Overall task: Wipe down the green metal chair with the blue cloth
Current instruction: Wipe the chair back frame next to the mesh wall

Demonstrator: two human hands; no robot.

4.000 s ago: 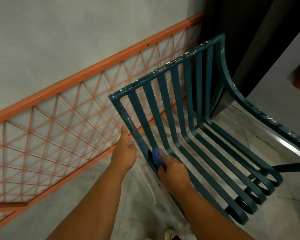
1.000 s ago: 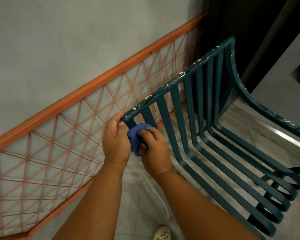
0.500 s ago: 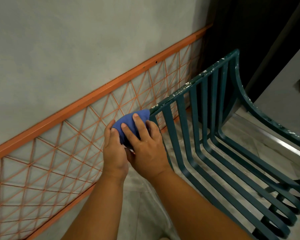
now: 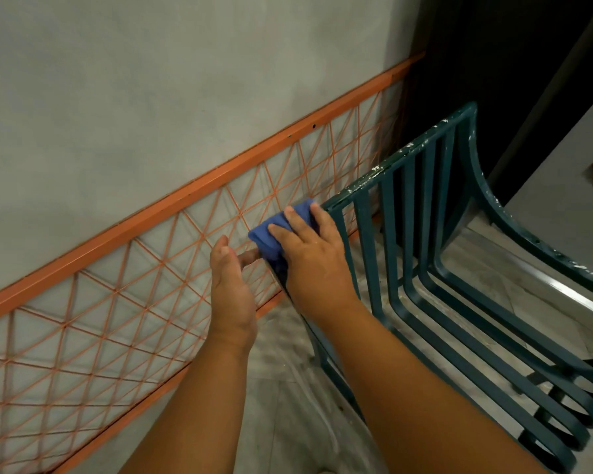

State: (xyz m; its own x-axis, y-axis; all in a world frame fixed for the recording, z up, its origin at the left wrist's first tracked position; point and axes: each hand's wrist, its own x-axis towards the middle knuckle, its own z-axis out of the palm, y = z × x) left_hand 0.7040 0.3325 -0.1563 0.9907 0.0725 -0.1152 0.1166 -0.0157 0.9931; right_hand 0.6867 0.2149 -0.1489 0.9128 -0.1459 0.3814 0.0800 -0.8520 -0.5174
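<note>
The green metal chair has a slatted back and seat and flecks of white on its top rail. It stands at the right, beside the railing. A blue cloth is wrapped over the left corner of the chair's back. My right hand lies over that corner and holds the cloth against the metal, fingers draped over the top. My left hand hovers just left of the cloth with relaxed fingers, holding nothing. One finger points toward the cloth's lower edge.
An orange lattice railing runs along the grey wall on the left, close behind the chair. A dark opening lies at the upper right, with a metal threshold strip under the chair's far arm. Pale tiles cover the floor.
My right hand has slid the cloth up from the left side rail onto the top corner of the back. My left hand has come off the chair and opened.
</note>
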